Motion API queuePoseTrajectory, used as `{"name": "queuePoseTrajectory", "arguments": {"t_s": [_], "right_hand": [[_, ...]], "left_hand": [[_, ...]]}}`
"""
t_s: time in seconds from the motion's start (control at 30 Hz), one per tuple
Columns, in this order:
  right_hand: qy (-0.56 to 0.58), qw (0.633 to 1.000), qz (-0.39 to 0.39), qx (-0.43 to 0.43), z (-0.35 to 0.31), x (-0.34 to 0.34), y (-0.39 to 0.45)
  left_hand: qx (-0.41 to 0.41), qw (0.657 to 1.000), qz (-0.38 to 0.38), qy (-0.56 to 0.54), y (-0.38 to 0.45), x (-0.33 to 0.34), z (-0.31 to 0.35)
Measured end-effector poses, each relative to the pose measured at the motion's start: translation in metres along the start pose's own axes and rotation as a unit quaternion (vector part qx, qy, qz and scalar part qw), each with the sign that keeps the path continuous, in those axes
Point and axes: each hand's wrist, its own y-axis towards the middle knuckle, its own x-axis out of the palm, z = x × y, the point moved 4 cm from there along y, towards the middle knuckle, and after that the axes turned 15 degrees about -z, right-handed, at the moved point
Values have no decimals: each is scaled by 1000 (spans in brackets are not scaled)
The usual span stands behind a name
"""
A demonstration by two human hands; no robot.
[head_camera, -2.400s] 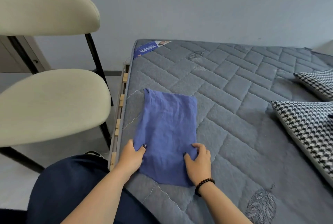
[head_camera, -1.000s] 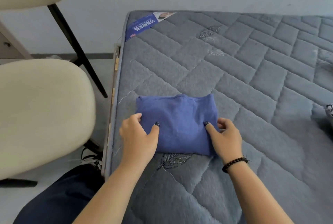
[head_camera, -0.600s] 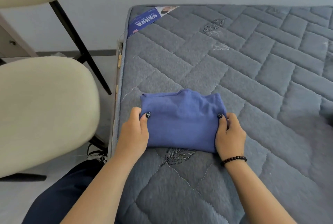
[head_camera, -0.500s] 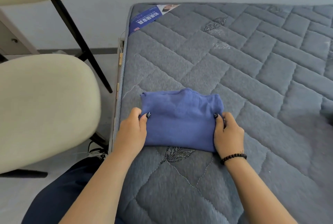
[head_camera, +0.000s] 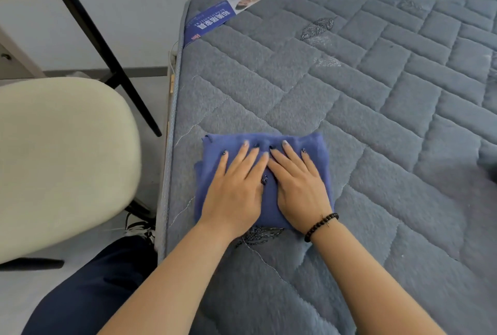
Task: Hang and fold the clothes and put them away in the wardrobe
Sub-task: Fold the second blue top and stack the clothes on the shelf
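Grey quilted mattress (head_camera: 376,124) across most of the view, bare but for one garment, blue printed label (head_camera: 212,21) at its far left corner. Cream chair (head_camera: 53,162) close beside the bed's left edge, black legs angled toward the wall, seat near enough to crowd any step sideways with the bundle. Dark trouser leg (head_camera: 88,289) low in the gap between chair and bed, a shoe (head_camera: 139,227) just beyond it.

Folded blue garment (head_camera: 209,173) lay flat near the mattress's left edge, squared into a compact packet, left side a little uneven where the layers stepped out. Probably placed there for reach and for a firm flat surface to crease against.

Left hand (head_camera: 236,189) and right hand (head_camera: 298,189) spread flat on top, side by side and touching, fingers straight and pointed away, gripping nothing. Likely pressing out air and setting the fold so the packet would hold shape when lifted. Dark bead bracelet (head_camera: 321,227) on the right wrist.

No wardrobe in view; putting away not yet done. Nothing on the mattress between hands and garment edges.
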Motion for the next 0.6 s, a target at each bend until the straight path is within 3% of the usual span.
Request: {"name": "queuePoseTrajectory", "arguments": {"t_s": [0.1, 0.2, 0.37, 0.5, 0.6], "right_hand": [[-36, 990, -101, 94, 16, 15, 1], [-33, 971, -135, 197, 29, 16, -4], [73, 949, -79, 298, 36, 9, -17], [182, 927, 74, 320, 35, -9, -32], [312, 871, 22, 378, 47, -16, -41]], "left_hand": [[-51, 997, -57, -1, 2, 15, -15], [-126, 991, -53, -1, 1, 17, -19], [-235, 971, -18, -46, -7, 9, -24], [-329, 923, 75, -183, -20, -6, -34], [-365, 888, 80, -269, -25, -18, -42]]}}
